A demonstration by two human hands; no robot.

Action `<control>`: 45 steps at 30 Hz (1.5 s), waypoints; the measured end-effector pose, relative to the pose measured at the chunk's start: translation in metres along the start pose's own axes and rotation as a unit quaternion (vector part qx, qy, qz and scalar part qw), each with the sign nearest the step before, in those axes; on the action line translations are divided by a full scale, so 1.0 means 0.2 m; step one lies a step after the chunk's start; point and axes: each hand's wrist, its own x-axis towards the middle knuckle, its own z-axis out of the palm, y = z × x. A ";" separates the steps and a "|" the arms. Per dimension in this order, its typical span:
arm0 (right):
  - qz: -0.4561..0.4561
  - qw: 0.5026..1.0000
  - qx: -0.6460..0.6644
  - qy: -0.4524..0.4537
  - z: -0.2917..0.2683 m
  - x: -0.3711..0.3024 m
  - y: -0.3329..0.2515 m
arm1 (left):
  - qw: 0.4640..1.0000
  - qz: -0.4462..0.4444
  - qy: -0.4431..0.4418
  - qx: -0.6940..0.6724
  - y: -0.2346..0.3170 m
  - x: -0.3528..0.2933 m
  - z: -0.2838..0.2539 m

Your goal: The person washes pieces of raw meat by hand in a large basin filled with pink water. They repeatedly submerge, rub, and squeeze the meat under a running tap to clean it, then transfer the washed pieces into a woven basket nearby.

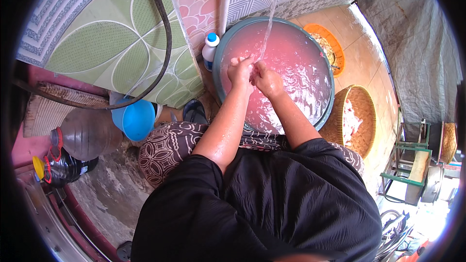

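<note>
Fingers of both hands (253, 75) curled together, grip unclear; round basin (221, 56); pink water (301, 68).

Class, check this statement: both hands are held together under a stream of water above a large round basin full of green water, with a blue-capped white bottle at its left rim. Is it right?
Not quite. The head view shows the water in the basin is pinkish red, not green. The rest holds: the left hand and right hand meet under the stream of water, and the blue-capped white bottle stands at the left rim.
</note>
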 end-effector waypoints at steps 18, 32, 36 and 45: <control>-0.008 0.962 0.260 -0.088 0.09 0.01 0.15 | 0.999 0.019 -0.019 0.041 -0.04 0.04 -0.02; -0.093 0.960 0.210 -0.161 -0.15 -0.12 0.02 | 0.994 -0.092 -0.056 0.022 -0.05 0.03 -0.01; 0.026 0.917 0.332 -0.218 -0.20 -0.15 0.05 | 0.996 -0.061 -0.024 -0.066 0.00 0.05 -0.03; -0.002 1.000 -0.015 -0.010 -0.10 -0.03 0.29 | 0.998 -0.009 0.037 -0.051 -0.04 0.15 -0.11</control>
